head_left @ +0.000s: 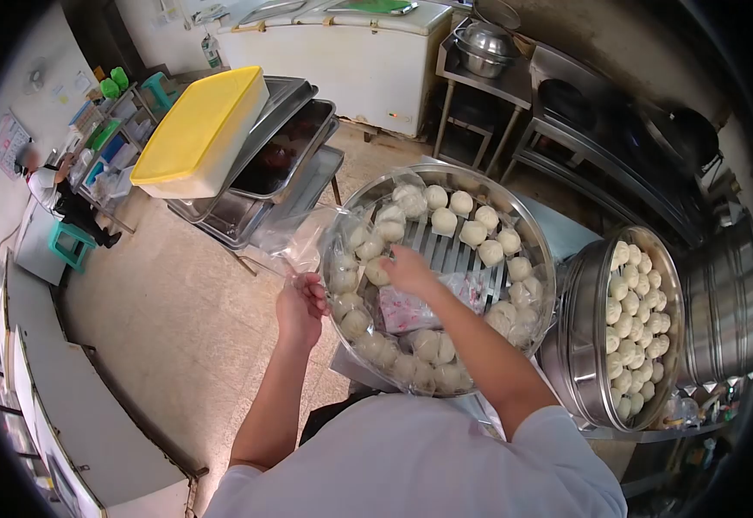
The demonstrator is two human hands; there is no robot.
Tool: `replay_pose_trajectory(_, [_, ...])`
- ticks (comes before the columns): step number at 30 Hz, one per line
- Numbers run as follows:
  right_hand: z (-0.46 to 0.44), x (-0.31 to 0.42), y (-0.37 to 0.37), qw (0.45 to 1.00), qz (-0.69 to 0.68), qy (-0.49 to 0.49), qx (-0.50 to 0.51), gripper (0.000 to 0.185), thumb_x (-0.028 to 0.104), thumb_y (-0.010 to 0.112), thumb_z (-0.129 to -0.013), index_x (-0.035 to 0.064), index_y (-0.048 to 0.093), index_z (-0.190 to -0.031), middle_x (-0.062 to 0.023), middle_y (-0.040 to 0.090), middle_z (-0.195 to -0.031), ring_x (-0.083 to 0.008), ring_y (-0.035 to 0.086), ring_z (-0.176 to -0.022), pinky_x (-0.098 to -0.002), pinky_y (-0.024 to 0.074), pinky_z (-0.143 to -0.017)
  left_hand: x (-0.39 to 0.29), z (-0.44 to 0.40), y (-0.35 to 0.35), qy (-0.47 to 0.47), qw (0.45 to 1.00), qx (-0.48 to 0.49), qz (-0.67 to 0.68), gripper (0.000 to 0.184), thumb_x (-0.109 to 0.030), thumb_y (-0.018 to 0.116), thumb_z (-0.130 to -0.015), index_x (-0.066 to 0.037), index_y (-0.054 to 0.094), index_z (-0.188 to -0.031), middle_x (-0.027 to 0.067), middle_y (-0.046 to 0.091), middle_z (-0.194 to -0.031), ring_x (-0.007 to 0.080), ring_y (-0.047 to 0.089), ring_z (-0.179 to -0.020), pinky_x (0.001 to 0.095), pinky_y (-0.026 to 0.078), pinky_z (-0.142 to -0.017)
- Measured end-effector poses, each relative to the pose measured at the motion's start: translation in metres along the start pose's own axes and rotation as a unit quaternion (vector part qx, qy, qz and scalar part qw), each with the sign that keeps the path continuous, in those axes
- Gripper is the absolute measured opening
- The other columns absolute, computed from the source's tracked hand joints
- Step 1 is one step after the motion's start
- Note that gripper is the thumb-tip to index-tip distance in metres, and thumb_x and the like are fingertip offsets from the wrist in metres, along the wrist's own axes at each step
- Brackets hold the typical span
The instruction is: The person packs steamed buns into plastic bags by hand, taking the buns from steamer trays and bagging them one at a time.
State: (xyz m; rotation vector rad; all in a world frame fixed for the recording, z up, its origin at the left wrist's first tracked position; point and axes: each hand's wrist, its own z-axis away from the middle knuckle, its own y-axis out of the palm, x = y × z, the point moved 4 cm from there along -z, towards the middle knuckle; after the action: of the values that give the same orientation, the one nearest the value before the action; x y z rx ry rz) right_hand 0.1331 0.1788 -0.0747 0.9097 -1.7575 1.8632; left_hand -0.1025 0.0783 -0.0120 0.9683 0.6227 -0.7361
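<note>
A round metal steamer tray (539, 216) holds many white buns (444, 222) around its slatted base. My right hand (408, 269) reaches over the tray, its fingers closed on a bun (377, 271) at the left side. My left hand (303, 306) is at the tray's left edge, fingers curled and pinched on a clear plastic bag (294, 244). Clear plastic also covers several buns along the left and lower rim. Inside the tray, below my right hand, lies a pink-and-white printed packet (407, 309).
Right of the tray stands a steamer stack (577, 337) with more buns. A yellow-lidded box (199, 121) rests on metal trays (251, 203) at the upper left. A white freezer (342, 65) stands behind. Another person (61, 194) sits far left.
</note>
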Motion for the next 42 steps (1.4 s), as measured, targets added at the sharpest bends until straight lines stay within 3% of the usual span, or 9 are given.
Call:
replay_pose_trajectory(6, [-0.005, 0.008, 0.041, 0.981, 0.165, 0.028, 0.1, 0.056, 0.041, 0.071, -0.081, -0.0047, 0.069, -0.113, -0.028, 0.068, -0.109, -0.0432, 0.058, -0.114, -0.0484, 0.0501, -0.096, 0.014, 0.019, 0.023, -0.039, 0.995, 0.04, 0.078, 0.059, -0.058, 0.035, -0.108, -0.006, 0.062, -0.109, 0.0048, 0.059, -0.079, 0.0189, 0.055, -0.07, 0.0343, 0.047, -0.068])
replay_pose_trajectory(14, [0.054, 0.075, -0.067, 0.985, -0.165, -0.035, -0.019, 0.038, 0.025, 0.084, -0.078, -0.0006, 0.067, -0.098, -0.0195, 0.068, -0.11, -0.0314, 0.063, -0.11, -0.0374, 0.0522, -0.093, 0.033, 0.018, 0.065, -0.084, 0.995, 0.035, 0.031, 0.058, -0.053, 0.026, -0.111, -0.014, 0.051, -0.147, 0.0125, 0.062, -0.125, 0.0305, 0.064, -0.104, 0.0502, 0.053, -0.095])
replay_pose_trajectory(16, [0.053, 0.077, -0.086, 0.964, -0.24, -0.111, -0.007, 0.031, 0.024, 0.083, -0.085, 0.0026, 0.069, -0.101, -0.0128, 0.071, -0.107, -0.0232, 0.067, -0.106, -0.0368, 0.0537, -0.088, 0.035, 0.017, 0.076, -0.131, 0.988, 0.062, 0.05, 0.058, -0.053, 0.024, -0.111, -0.014, 0.048, -0.147, 0.0122, 0.064, -0.121, 0.0326, 0.065, -0.102, 0.0517, 0.055, -0.086])
replay_pose_trajectory(18, [0.022, 0.038, -0.099, 0.954, -0.294, 0.022, -0.055, 0.029, 0.029, 0.079, -0.087, 0.0024, 0.072, -0.094, -0.0156, 0.072, -0.098, -0.0282, 0.068, -0.094, -0.0397, 0.053, -0.082, 0.043, 0.01, 0.076, -0.163, 0.979, 0.082, 0.087, 0.059, -0.052, 0.021, -0.111, -0.013, 0.047, -0.146, 0.0128, 0.066, -0.116, 0.0349, 0.066, -0.104, 0.0541, 0.058, -0.08])
replay_pose_trajectory(22, [-0.056, -0.073, -0.106, 0.987, 0.046, 0.044, -0.15, 0.028, 0.025, 0.062, -0.097, -0.0011, 0.072, -0.098, -0.0265, 0.071, -0.107, -0.0438, 0.067, -0.102, -0.0492, 0.0533, -0.09, 0.044, 0.015, 0.078, -0.167, 0.978, 0.059, 0.112, 0.051, -0.049, 0.025, -0.112, -0.012, 0.054, -0.131, 0.0128, 0.067, -0.113, 0.0363, 0.066, -0.105, 0.0564, 0.056, -0.088])
replay_pose_trajectory(29, [-0.085, -0.091, -0.093, 0.97, 0.2, 0.137, 0.0, 0.057, 0.036, 0.073, -0.087, -0.0099, 0.063, -0.12, -0.0312, 0.06, -0.126, -0.0496, 0.057, -0.118, -0.049, 0.0466, -0.105, 0.053, 0.005, 0.057, -0.125, 0.978, -0.016, 0.167, 0.044, -0.041, 0.029, -0.113, -0.008, 0.056, -0.122, 0.0141, 0.065, -0.119, 0.0363, 0.063, -0.111, 0.056, 0.052, -0.097])
replay_pose_trajectory(33, [-0.063, -0.092, -0.093, 0.982, 0.146, 0.094, -0.068, 0.072, 0.039, 0.083, -0.073, -0.0101, 0.061, -0.121, -0.0309, 0.059, -0.125, -0.0447, 0.062, -0.112, -0.0457, 0.0514, -0.099, 0.055, -0.004, 0.058, -0.108, 0.981, -0.042, 0.156, 0.047, -0.041, 0.027, -0.113, -0.006, 0.058, -0.125, 0.0144, 0.063, -0.123, 0.0342, 0.061, -0.115, 0.0533, 0.051, -0.101])
replay_pose_trajectory(39, [0.032, 0.011, -0.129, 0.914, -0.377, 0.057, -0.138, 0.045, 0.024, 0.079, -0.085, -0.0014, 0.06, -0.117, -0.0183, 0.069, -0.1, -0.0363, 0.068, -0.094, -0.0442, 0.0539, -0.089, 0.051, -0.003, 0.098, -0.135, 0.976, -0.01, 0.173, 0.056, -0.045, 0.021, -0.113, -0.01, 0.06, -0.13, 0.0138, 0.063, -0.125, 0.0344, 0.061, -0.116, 0.0574, 0.049, -0.101])
replay_pose_trajectory(42, [0.078, 0.057, -0.117, 0.947, -0.286, -0.087, -0.118, 0.041, 0.022, 0.072, -0.095, -0.0002, 0.056, -0.126, -0.0151, 0.065, -0.118, -0.022, 0.064, -0.104, -0.0367, 0.0522, -0.091, 0.063, 0.001, 0.116, -0.136, 0.977, 0.027, 0.16, 0.054, -0.043, 0.023, -0.113, -0.008, 0.059, -0.135, 0.0134, 0.063, -0.128, 0.0334, 0.059, -0.12, 0.0525, 0.048, -0.106])
